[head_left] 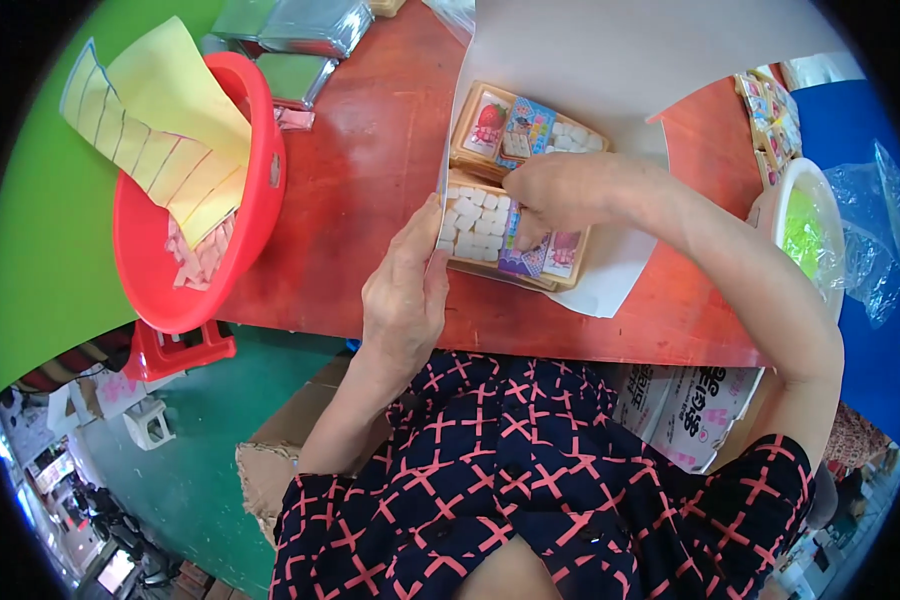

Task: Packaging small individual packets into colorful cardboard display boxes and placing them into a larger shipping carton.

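Two shallow tan trays lie on a white sheet [610,60] on the red table [370,170]. The near tray [470,262] holds several small white cubes [475,225] and colourful small packets [560,250]. The far tray [465,150] holds a strawberry-printed packet [485,122], a blue packet and more white cubes. My left hand [405,290] rests against the near tray's left edge, fingers together along it. My right hand [555,190] reaches over the near tray, its fingers pinched on a packet [530,235] inside it.
A red plastic basin [185,290] with yellow paper [160,130] and pink scraps sits at the table's left edge. Silvery foil packs [305,30] lie at the back. A white bowl [810,230] with green bits, clear plastic bag [870,230] and more packets [770,110] stand right. Printed bags [690,405] sit under the table.
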The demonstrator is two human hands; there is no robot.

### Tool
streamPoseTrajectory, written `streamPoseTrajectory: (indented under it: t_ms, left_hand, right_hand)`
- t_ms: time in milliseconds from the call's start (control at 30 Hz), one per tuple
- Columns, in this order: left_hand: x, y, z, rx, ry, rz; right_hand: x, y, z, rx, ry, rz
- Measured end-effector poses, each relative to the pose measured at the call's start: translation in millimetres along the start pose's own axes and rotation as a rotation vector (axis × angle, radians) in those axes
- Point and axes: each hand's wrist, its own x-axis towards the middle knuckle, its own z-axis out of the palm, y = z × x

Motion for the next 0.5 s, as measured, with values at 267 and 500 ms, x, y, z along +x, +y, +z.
streamPoseTrajectory:
  t_ms: [267, 500]
  left_hand:
    - [-9.2, 1.9, 9.4, 0.008, 0.051, -0.019]
    - [-9.4, 2.4, 11.2, 0.071, 0.123, 0.017]
  right_hand:
    - [0.1, -0.1, 5.6, 0.027, -0.049, -0.009]
    - [-17.0, -14.5, 40.3, -0.142, 0.414, -0.074]
